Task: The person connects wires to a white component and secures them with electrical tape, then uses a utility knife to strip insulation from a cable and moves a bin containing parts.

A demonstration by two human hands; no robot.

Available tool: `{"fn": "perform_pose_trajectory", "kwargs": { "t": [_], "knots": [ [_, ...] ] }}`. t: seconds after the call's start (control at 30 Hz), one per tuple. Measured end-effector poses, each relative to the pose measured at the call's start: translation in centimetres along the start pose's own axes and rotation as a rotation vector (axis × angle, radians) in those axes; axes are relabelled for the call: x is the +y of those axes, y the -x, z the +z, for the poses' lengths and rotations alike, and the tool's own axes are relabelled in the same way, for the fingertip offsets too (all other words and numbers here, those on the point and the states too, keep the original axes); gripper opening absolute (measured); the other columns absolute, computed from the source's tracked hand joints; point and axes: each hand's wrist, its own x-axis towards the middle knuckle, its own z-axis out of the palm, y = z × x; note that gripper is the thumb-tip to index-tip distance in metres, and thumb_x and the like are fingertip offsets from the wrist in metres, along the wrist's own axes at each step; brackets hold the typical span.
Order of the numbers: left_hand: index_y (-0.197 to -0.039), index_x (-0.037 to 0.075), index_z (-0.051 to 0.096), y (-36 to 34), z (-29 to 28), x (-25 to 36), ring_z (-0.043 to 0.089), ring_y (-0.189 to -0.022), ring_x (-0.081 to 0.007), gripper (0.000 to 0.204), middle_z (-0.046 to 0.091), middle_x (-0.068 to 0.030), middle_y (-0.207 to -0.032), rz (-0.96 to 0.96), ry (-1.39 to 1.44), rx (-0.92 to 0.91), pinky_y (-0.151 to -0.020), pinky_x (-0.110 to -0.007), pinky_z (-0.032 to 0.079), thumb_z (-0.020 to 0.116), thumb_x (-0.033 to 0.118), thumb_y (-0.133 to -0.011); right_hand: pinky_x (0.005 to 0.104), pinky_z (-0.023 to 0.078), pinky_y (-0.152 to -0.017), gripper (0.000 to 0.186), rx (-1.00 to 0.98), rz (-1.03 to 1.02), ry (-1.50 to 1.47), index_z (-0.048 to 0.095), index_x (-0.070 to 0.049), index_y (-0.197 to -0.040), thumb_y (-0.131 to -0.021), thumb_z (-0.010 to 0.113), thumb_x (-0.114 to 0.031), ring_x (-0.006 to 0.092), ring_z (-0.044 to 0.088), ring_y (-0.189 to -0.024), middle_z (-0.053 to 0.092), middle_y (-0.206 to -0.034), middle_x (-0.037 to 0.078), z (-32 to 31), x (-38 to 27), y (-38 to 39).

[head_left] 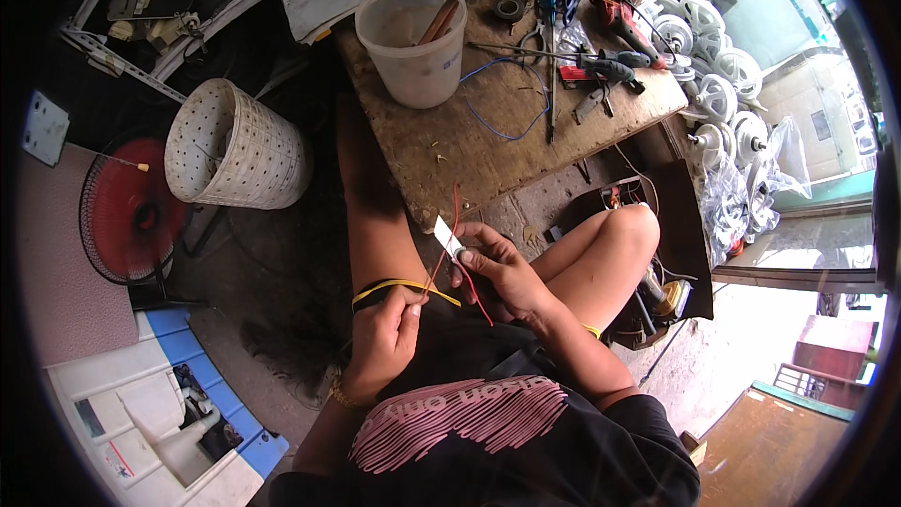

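Above my lap, my left hand (387, 330) is closed in a pinch on a thin red wire (439, 265). My right hand (502, 274) grips a small flat white strip (447, 237) between thumb and fingers, with its pointed end facing the table corner. The wire crosses the strip; one end rises past it and another hangs below my right fingers. Whether the wire is fastened to the strip, I cannot tell. Both hands are just off the near corner of the wooden table (422, 174).
On the table stand a translucent bucket (413, 70), a loop of blue wire (507, 136) and several tools, among them a red power tool (624, 19). A perforated white basket (272, 155) and a red fan (141, 211) are at left. A tool box (690, 225) lies beside my right knee.
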Motion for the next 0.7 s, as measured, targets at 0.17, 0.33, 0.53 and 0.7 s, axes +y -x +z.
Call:
{"fn": "perform_pose_trajectory", "kwargs": {
  "t": [0.17,0.33,0.53,0.7],
  "knots": [
    [-0.088,-0.001,0.057,0.4,-0.1,0.2,0.057,-0.051,-0.0186,0.008,0.061,-0.0119,-0.066,-0.010,-0.014,0.006,-0.050,-0.029,0.043,0.053,0.005,-0.091,0.0197,0.046,-0.054,0.032,-0.015,0.026,0.048,0.046,-0.006,-0.126,-0.095,0.053,-0.010,0.0101,0.058,-0.063,0.061,-0.078,0.004,-0.2,-0.6,0.2],
    [-0.088,0.000,0.058,0.6,0.3,-0.2,0.058,-0.052,-0.0172,0.009,0.059,-0.0104,-0.063,0.024,-0.040,0.025,-0.050,-0.028,0.043,0.053,0.007,-0.091,0.0203,0.045,-0.052,0.031,0.013,0.008,0.057,0.045,-0.007,-0.125,-0.095,0.053,-0.011,0.0109,0.058,-0.061,0.062,-0.077,0.005,0.1,-0.5,0.1],
    [-0.102,0.001,0.054,-2.5,1.0,0.0,0.061,-0.073,-0.0143,0.014,0.061,-0.0067,-0.080,-0.144,0.398,-0.111,-0.065,-0.027,0.047,0.050,0.013,-0.095,0.0195,0.045,-0.054,0.029,0.012,-0.003,0.225,0.046,-0.009,-0.125,-0.096,0.051,-0.010,0.0074,0.058,-0.067,0.061,-0.081,0.001,0.2,-0.2,0.3],
    [-0.101,0.002,0.048,-3.5,2.2,-0.9,0.053,-0.078,-0.0091,0.015,0.054,-0.0040,-0.087,-0.218,0.582,-0.205,-0.074,-0.023,0.045,0.042,0.015,-0.100,0.0224,0.049,-0.059,0.028,0.001,-0.145,0.217,0.045,-0.006,-0.124,-0.097,0.050,-0.012,0.0073,0.059,-0.075,0.059,-0.093,0.003,0.1,0.7,0.2]
  ]
}}
